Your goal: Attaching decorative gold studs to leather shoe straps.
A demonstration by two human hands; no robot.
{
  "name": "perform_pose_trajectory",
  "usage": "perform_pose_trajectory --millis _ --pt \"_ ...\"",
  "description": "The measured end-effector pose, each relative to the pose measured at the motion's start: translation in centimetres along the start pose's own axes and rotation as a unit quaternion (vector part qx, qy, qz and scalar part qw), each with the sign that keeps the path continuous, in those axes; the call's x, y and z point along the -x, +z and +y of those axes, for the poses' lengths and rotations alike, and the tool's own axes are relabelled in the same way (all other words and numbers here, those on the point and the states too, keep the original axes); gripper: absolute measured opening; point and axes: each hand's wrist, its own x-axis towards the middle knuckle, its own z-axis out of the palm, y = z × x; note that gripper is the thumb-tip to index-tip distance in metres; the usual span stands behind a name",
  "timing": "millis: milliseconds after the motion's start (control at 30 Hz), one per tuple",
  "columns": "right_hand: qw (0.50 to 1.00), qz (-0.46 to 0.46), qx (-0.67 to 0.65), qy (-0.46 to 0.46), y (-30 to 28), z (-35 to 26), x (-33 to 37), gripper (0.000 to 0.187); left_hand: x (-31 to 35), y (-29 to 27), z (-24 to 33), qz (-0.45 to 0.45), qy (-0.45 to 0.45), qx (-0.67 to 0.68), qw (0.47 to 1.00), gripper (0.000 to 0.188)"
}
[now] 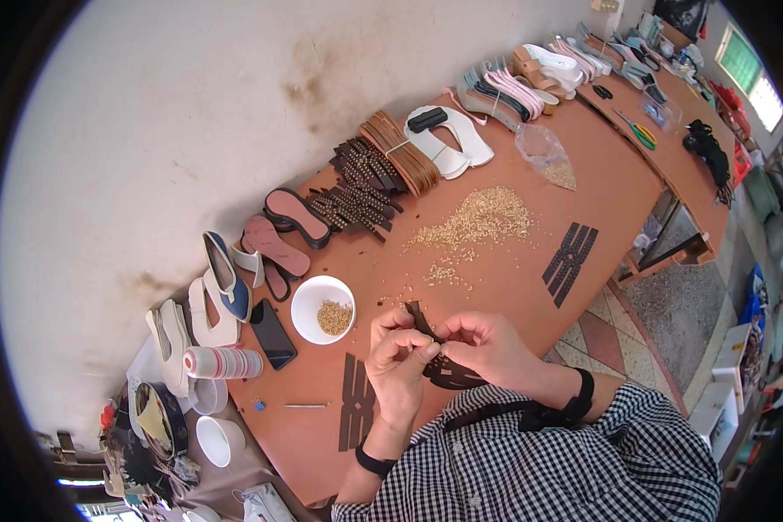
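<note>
My left hand (397, 365) and my right hand (491, 352) meet over the near edge of the table, fingertips pinched together. Between them they grip a dark brown slotted shoe-strap piece (452, 374); one end sticks up past the fingers and the rest hangs below. Whether a small stud is also in the fingertips is too small to tell. Left of my left hand lies a similar dark slotted strap piece (355, 404), flat on the table. Another such strap piece (569, 264) lies farther off to the right. Beyond my hands is a loose pile of small gold studs (487, 216).
A white bowl (308, 324) holds more gold studs, with a black phone (272, 334) beside it. Studded dark straps (361, 187), tan strips (400, 155) and white shoe pieces (461, 143) line the wall. A striped cup (224, 363) lies at left; pliers (642, 135) rest far right.
</note>
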Motion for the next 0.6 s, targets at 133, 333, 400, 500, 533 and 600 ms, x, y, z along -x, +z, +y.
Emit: perform_pose_trajectory --millis 133,333,400,500,533,600 --pt "0.999 0.0 0.035 -0.011 -0.1 0.1 -0.1 0.016 -0.2 -0.2 -0.1 -0.007 -0.028 0.007 1.0 0.019" --pt "0.995 -0.003 0.094 -0.022 -0.3 -0.2 -0.2 0.015 -0.4 -0.8 -0.4 -0.027 -0.047 -0.042 0.998 0.017" --pt "0.992 -0.007 0.123 -0.032 -0.4 -0.7 -0.3 0.015 -0.9 -0.6 0.3 -0.036 -0.04 -0.062 0.997 0.016" --pt "0.984 -0.026 0.176 -0.027 -0.6 -1.3 -0.6 0.015 -1.4 -1.6 0.4 -0.081 -0.038 -0.116 0.989 0.014" --pt "0.982 -0.034 0.186 -0.026 -0.7 -1.4 -0.7 0.015 -1.6 -1.9 0.3 -0.118 -0.045 -0.148 0.981 0.013" --pt "0.979 -0.043 0.196 -0.025 -0.7 -1.4 -0.8 0.015 -1.6 -2.1 0.4 -0.123 -0.045 -0.158 0.979 0.013"
